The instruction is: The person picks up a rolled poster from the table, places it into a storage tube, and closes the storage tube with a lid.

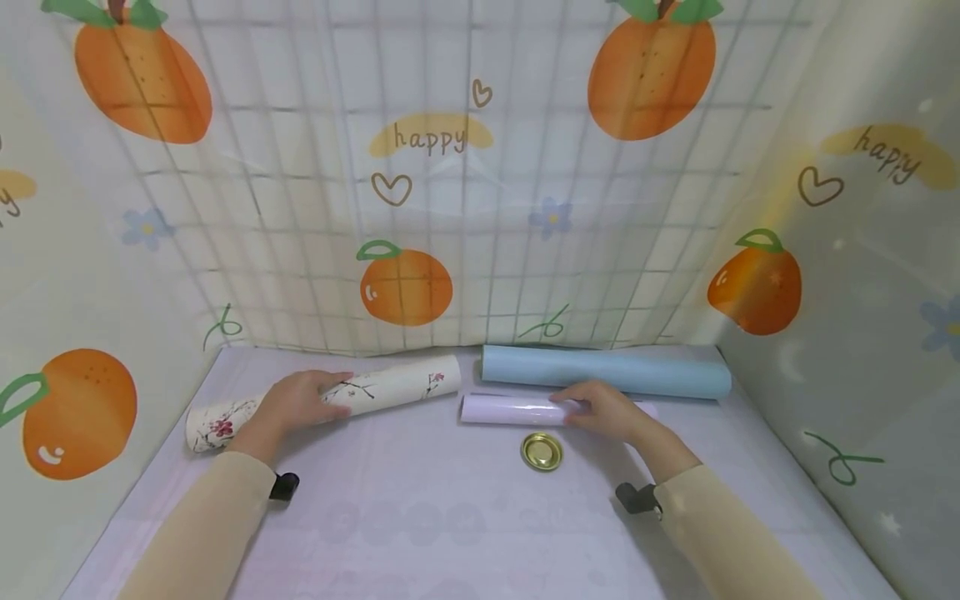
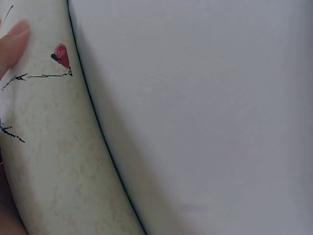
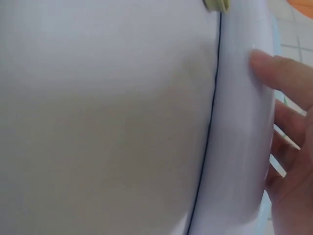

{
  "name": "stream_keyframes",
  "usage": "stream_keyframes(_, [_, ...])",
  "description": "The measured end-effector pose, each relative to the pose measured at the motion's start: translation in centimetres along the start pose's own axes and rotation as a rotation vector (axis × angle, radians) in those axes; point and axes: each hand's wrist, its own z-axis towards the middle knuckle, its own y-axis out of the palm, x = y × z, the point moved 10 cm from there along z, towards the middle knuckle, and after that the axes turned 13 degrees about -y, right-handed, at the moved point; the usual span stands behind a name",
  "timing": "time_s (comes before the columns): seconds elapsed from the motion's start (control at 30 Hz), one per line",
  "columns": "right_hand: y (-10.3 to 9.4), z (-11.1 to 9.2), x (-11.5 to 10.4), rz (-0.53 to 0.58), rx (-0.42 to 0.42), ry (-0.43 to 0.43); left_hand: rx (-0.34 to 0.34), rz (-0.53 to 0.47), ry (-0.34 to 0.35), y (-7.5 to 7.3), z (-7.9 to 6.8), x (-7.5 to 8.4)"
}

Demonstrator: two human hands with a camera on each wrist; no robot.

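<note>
My left hand (image 1: pixel 299 402) grips the middle of a white roll of floral paper (image 1: pixel 408 383) with dark branches and red blossoms, fingers over the far side and thumb on the near side. Close up in the left wrist view, the thumb (image 2: pixel 15 43) lies on this roll. A shorter, glossy lilac roll (image 1: pixel 510 409) is held near its right part by my right hand (image 1: pixel 603 409). The right wrist view has the thumb (image 3: pixel 274 68) on the lilac roll and the other fingers behind it. Both rolls lie on the table.
Behind the lilac roll lies a longer light blue roll (image 1: pixel 600 369) along the table's back edge. A round gold-coloured lid or dish (image 1: pixel 542 452) sits just in front of the lilac roll. Sheets printed with oranges (image 1: pixel 408 287) stand around the pale table (image 1: pixel 420 517) at back and sides.
</note>
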Motion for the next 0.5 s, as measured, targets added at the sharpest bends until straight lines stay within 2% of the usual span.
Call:
stream_keyframes(0.23, [0.4, -0.3, 0.9, 0.025, -0.051, 0.093, -0.002, 0.003, -0.005, 0.2, -0.8, 0.1])
stream_keyframes(0.5, [0.2, -0.7, 0.6, -0.018, -0.058, 0.081, 0.014, 0.003, 0.005, 0.1, -2.0, 0.6])
